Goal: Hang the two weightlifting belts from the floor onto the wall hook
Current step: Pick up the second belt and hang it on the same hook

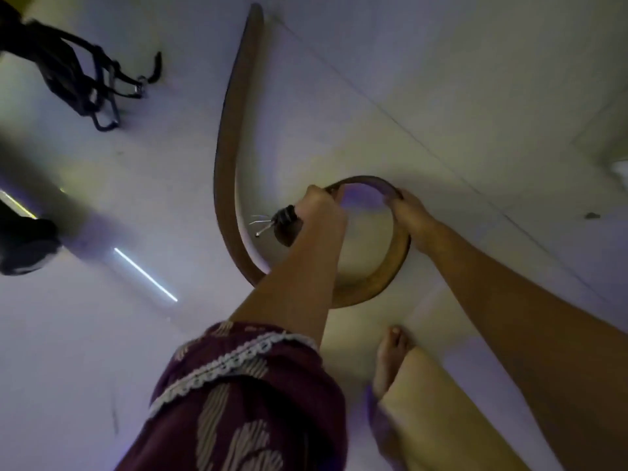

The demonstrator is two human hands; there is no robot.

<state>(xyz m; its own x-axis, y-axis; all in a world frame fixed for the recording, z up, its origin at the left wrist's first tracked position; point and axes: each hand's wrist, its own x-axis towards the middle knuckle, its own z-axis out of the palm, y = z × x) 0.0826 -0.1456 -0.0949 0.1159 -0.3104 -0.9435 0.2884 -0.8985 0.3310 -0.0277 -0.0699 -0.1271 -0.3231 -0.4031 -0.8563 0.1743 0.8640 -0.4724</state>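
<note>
A brown leather weightlifting belt [226,158] lies on the pale tiled floor, its tail stretching away and its near part curled into a loop. My left hand [319,212] grips the buckle end, where metal prongs stick out to the left. My right hand [409,215] holds the far right side of the loop. A black strap bundle with metal buckles [91,86], perhaps the second belt, lies at the upper left on the floor. No wall hook is in view.
My bare foot [390,355] stands just below the loop. A dark object [27,246] sits at the left edge. Bright light streaks reflect off the floor tiles [475,79].
</note>
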